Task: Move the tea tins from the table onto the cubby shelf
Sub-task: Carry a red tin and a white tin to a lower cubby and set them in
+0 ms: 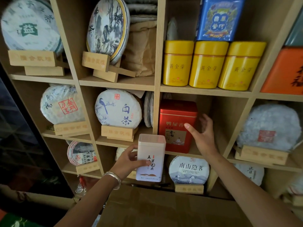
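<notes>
My left hand grips a white rectangular tea tin upright, held in front of the cubby shelf below its middle row. A red tea tin stands upright at the left side of a middle-row cubby. My right hand is open just right of the red tin, fingers spread, thumb in front of its face, holding nothing. The space to the right of the red tin in that cubby is free.
Three yellow round tins and a blue tin fill the cubby above. Paper-wrapped tea cakes on wooden stands occupy the other cubbies. An orange box sits at the right. A cardboard box lies below my arms.
</notes>
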